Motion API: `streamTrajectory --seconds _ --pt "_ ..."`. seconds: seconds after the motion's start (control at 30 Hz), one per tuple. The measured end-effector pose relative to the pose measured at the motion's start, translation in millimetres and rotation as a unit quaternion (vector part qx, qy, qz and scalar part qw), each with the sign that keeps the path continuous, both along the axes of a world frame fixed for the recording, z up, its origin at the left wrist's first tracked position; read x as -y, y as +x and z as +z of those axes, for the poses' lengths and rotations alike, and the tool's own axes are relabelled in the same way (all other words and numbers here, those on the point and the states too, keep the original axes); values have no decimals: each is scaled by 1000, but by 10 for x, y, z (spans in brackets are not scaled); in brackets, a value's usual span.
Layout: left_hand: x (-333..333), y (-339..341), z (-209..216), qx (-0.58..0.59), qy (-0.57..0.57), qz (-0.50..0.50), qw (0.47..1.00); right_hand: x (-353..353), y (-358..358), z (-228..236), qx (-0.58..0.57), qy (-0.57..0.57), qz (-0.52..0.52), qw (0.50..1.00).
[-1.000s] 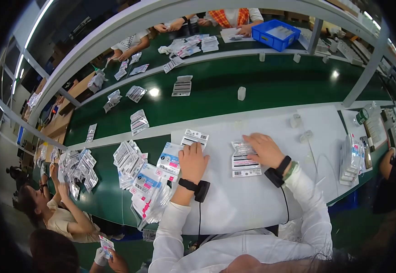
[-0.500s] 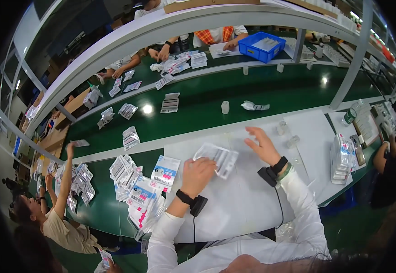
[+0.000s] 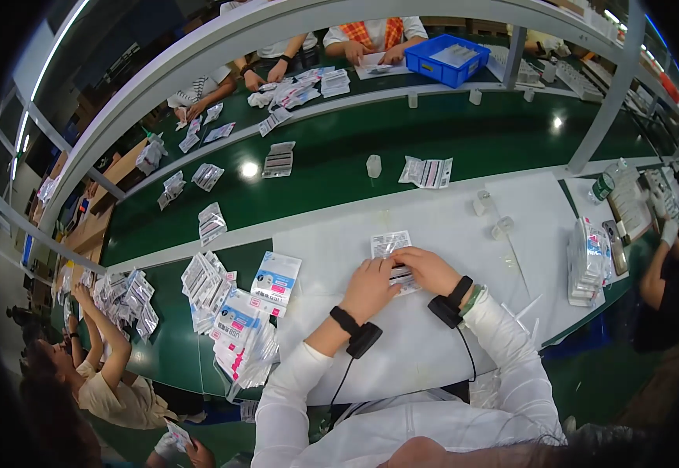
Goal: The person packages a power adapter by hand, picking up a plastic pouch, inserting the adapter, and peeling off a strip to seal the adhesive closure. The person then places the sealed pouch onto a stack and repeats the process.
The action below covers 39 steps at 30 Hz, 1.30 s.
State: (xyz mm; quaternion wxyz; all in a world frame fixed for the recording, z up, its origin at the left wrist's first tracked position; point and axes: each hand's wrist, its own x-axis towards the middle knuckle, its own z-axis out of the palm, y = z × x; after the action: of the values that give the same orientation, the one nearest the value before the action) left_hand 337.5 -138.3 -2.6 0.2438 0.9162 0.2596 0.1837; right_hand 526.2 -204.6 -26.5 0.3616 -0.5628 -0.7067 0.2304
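Note:
A flat, shiny packet [image 3: 390, 242] with a printed white face lies on the white work sheet in front of me. My left hand [image 3: 371, 285] has its bent fingers on the packet's near left part. From the other side my right hand [image 3: 425, 271] closes on the same packet, its fingertips almost meeting the left ones. The packet's near half is mostly hidden under both hands. Left of my left hand, a blue-and-white packet [image 3: 276, 279] lies by a loose pile of similar packets [image 3: 236, 318].
Across the green belt [image 3: 324, 175] lie scattered packets and a small white block [image 3: 374, 165]. Small clear cups [image 3: 503, 227] stand to the right, near a packet stack [image 3: 587, 261] and a bottle [image 3: 602, 186]. A blue bin [image 3: 447, 74] sits opposite, beside co-workers.
My right hand has come down and left onto the packet, joining my left hand. The packet now lies between both hands. A spread-out packet shows on the belt where a crumpled one lay.

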Motion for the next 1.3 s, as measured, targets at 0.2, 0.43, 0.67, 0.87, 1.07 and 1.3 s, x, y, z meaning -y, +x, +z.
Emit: streamTrajectory --seconds 0.2,0.43,0.67,0.87,1.07,1.3 --pt "-341 186 174 -209 71 -136 966 -68 -2 220 82 -24 -25 996" --pt "-429 83 96 -111 4 -207 972 -301 123 24 78 -45 92 992" --pt "-113 -676 -54 -42 56 -185 980 -252 152 101 165 32 172 971" --pt "-249 -513 139 21 62 -177 982 -208 139 118 191 30 154 969" --pt "-413 -84 -95 21 237 -184 954 -230 62 253 136 -12 145 980" --pt "-176 -18 -133 -25 175 -86 980 -930 298 365 -142 -118 19 983"
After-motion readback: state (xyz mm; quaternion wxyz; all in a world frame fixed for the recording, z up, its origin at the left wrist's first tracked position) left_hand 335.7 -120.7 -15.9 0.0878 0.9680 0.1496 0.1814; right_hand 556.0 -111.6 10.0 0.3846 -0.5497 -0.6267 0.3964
